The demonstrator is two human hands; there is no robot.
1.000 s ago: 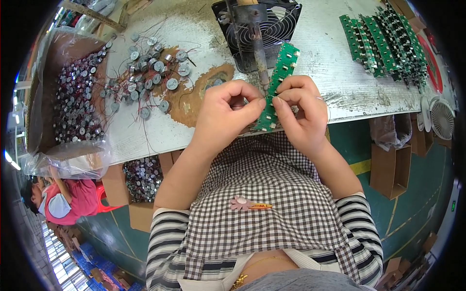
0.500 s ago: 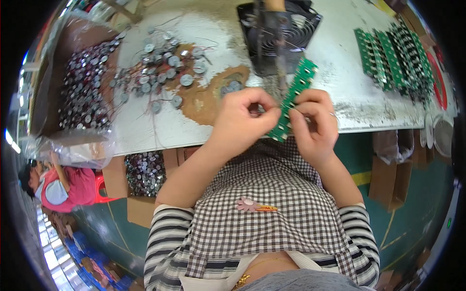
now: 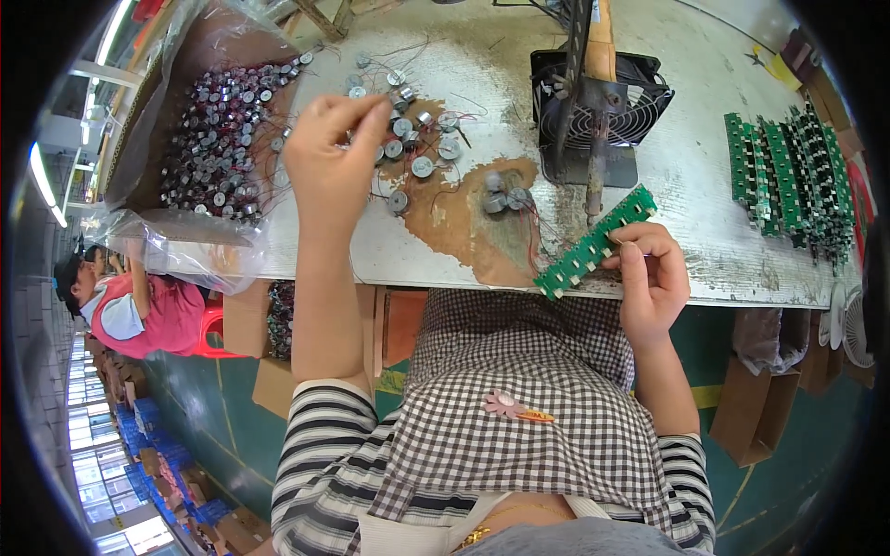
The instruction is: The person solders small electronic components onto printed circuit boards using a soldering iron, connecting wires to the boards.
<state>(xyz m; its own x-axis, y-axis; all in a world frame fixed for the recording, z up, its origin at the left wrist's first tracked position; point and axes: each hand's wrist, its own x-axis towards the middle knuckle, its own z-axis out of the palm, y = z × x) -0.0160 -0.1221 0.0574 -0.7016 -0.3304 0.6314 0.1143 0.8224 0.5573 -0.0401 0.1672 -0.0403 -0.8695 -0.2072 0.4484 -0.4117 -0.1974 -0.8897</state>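
Observation:
My right hand (image 3: 654, 278) pinches a long green circuit board (image 3: 593, 248) with a row of small pale parts. It holds the board aslant at the table's front edge. My left hand (image 3: 336, 153) is raised among small round metal motors (image 3: 423, 167) with thin wires, its fingers pressed together; whether a motor or wire is between them is hidden. Several motors (image 3: 506, 192) are clustered on the worn brown patch, and reddish wires run from them toward the board's left end.
A box of motors (image 3: 218, 148) lined with clear plastic stands at the left. Behind the board are a black fan (image 3: 640, 102) and an upright metal rod (image 3: 598, 171). Green boards (image 3: 788, 185) stand in rows at the right. Another person (image 3: 144, 310) sits far left.
My left hand has left the board and moved left, up to the loose motors. My right hand keeps the board, now tilted flatter and slightly lower. The whole view has shifted.

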